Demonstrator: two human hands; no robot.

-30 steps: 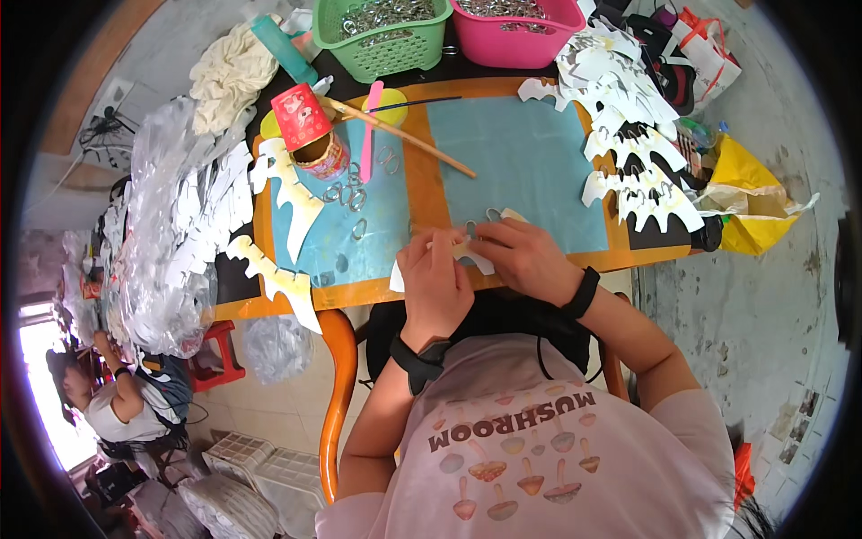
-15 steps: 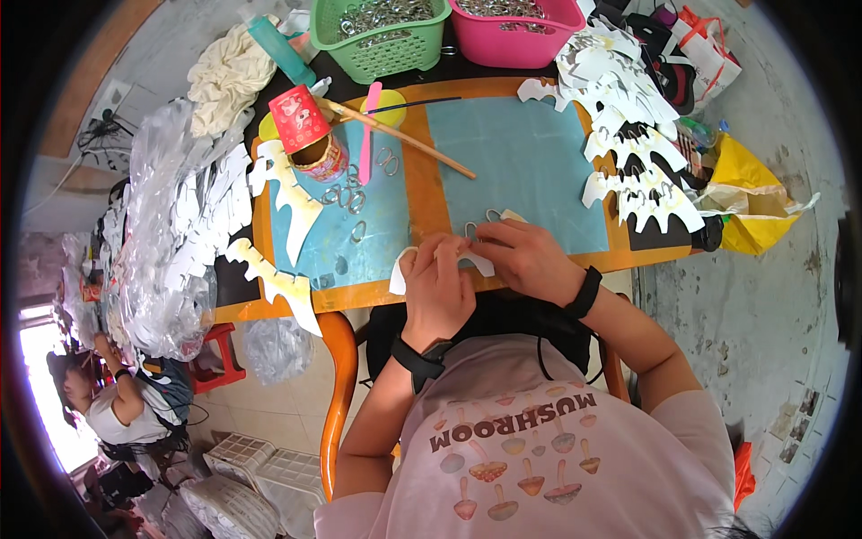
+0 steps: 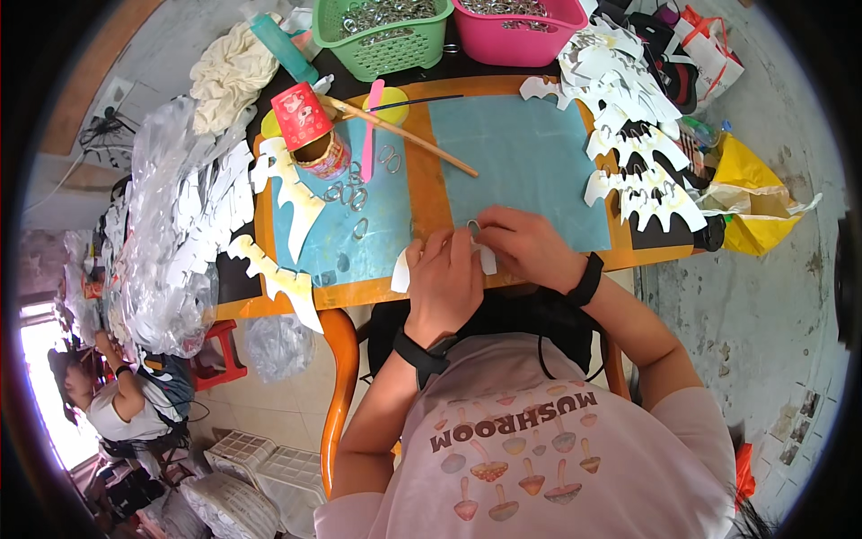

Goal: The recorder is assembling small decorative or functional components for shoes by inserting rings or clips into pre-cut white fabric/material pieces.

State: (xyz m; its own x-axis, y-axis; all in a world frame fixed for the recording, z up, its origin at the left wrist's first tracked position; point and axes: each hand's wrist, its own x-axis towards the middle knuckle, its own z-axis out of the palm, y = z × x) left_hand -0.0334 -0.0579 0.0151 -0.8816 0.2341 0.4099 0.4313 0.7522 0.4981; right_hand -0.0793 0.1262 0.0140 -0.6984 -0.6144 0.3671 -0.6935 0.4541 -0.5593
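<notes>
At the table's near edge, my left hand is closed over a white cut-out piece, whose ends stick out on both sides of the fingers. My right hand meets it from the right, thumb and fingers pinched at a small silver metal ring above the piece. The fingers cover most of the join between ring and piece. Several loose metal rings lie on the blue mat to the left. Two toothed white pieces with yellowish smears lie beyond them, near the table's left side.
A red paper cup tilts on another cup, by a wooden stick and a pink stick. Green and pink baskets of metal pieces stand at the back. More toothed white pieces pile up at right. A person sits far left.
My right hand has shifted a little left and up, closer to the left fingers. One of two rings seen by it is now hidden. The left hand has turned slightly over the white piece.
</notes>
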